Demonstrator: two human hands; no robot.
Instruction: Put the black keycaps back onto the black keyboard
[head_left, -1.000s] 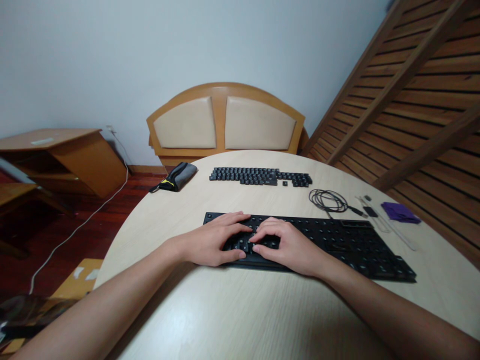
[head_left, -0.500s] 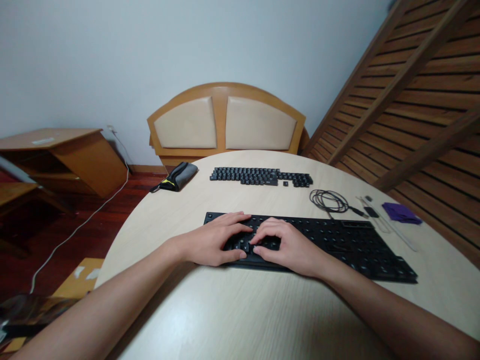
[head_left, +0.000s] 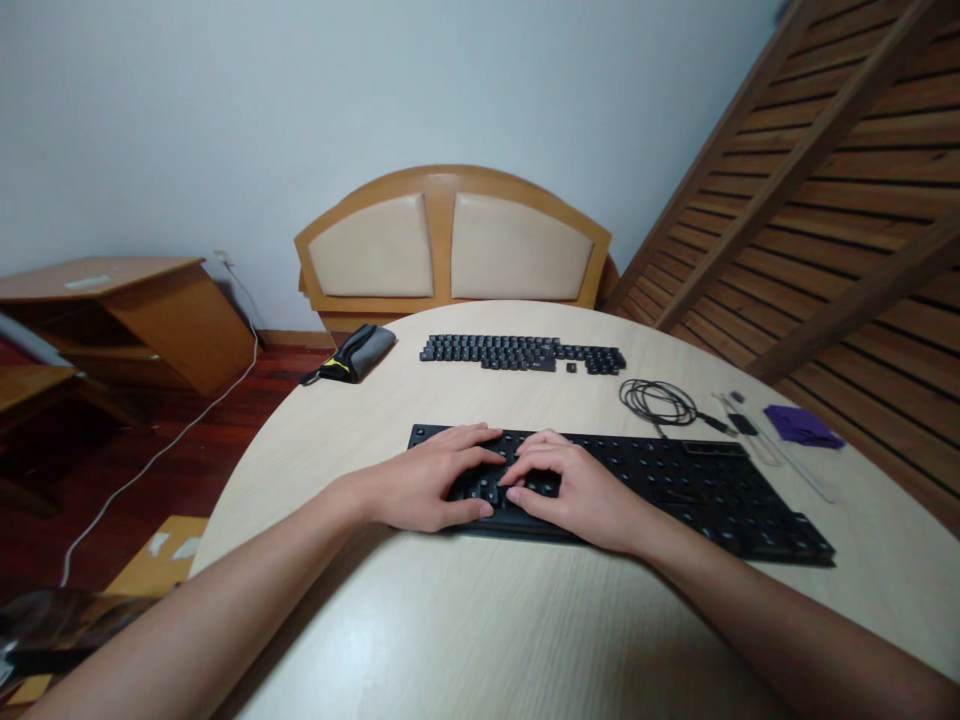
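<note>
A black keyboard (head_left: 720, 490) lies across the table in front of me, much of it showing bare key positions without caps. My left hand (head_left: 431, 480) rests on its left end, palm down, with fingers spread and thumb along the near edge. A few keycaps (head_left: 487, 490) sit on the board between my two hands. Right beside them, my right hand (head_left: 574, 490) has thumb and index finger drawn together at the keys. They pinch what seems to be a keycap, mostly hidden by the fingertips.
Loose black keycaps (head_left: 517, 352) stand in rows farther back on the round table (head_left: 480, 620). A grey and black pouch (head_left: 360, 352) lies at the back left. On the right are a coiled black cable (head_left: 658, 402), a folded purple cloth (head_left: 802, 426) and small thin tools.
My right hand's fingers shift very slightly over the same keys. My left hand and the keyboard stay where they were.
</note>
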